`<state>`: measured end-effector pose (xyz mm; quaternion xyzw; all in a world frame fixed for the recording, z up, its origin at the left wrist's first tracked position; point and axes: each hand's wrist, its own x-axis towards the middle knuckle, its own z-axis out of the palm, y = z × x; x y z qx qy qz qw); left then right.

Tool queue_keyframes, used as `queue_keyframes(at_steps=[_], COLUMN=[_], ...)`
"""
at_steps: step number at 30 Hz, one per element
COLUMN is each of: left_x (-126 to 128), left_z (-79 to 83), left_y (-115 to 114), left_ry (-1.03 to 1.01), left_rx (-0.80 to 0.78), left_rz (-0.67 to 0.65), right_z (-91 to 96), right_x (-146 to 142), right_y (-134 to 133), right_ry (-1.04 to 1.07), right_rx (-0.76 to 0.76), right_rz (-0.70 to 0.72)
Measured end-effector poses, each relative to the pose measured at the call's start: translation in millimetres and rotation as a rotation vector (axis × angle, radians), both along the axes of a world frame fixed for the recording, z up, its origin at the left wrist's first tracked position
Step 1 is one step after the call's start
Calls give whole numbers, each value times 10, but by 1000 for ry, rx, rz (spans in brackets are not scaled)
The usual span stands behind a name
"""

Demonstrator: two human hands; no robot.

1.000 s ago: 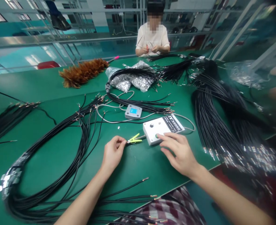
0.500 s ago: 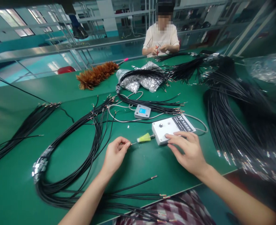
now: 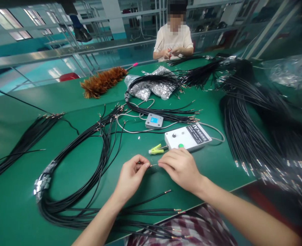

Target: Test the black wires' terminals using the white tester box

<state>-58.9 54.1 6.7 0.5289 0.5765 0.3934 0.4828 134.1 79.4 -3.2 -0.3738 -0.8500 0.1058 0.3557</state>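
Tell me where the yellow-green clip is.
In the head view the yellow-green clip lies on the green table, at the left end of the white control box, just beyond the left hand and right hand, which meet at a thin wire.

Long work table with a green mat top (image 3: 71,95), pretty crowded. Front-centre sits a white rectangular control box with a green button (image 3: 188,137), with a yellow-green clip (image 3: 156,149) at its left end and a small grey box with a blue screen (image 3: 154,121) just behind. There's a looped bundle of thin black cables (image 3: 89,160) on the left and a bigger heap of black cables (image 3: 243,119) on the right (bare tips everywhere). Further back are a brown feather duster (image 3: 102,82) and crinkly silver bags (image 3: 153,87).
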Motion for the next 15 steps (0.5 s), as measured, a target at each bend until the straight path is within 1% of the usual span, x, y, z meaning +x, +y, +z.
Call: queue_keyframes(at_steps=[2,4,6,7,8,9,10,13,15], left_x=[-17,-76,-215,-321,-450,-597,-754,-1185,-1345], left_z=[0,8,26,37,49,62,75,113,138], left_y=[10,68,201,297,408,526,644,927,1001], left_ry=[-1,10,63,102,136,150,158,211,279], left_rx=[-9,20,85,114,116,101,80,21,20], left_rz=[10,46,176,269,394,487,546,676,702], right_z=[15,-8,-71,-112,-154,-194,-228,-292,-305], right_x=[89,174,254,292,326,355,376,385,355], right_y=[-22,-76,-162,-213,-268,-324,-379,-514,-567], right_ry=[27,30,18,9,-1,-10,-19,-43,-60], right_rx=[-28,-73,-140,-179,-218,-256,-290,-349,-359], right_rz=[-20,-4,27,43,61,82,103,119,99])
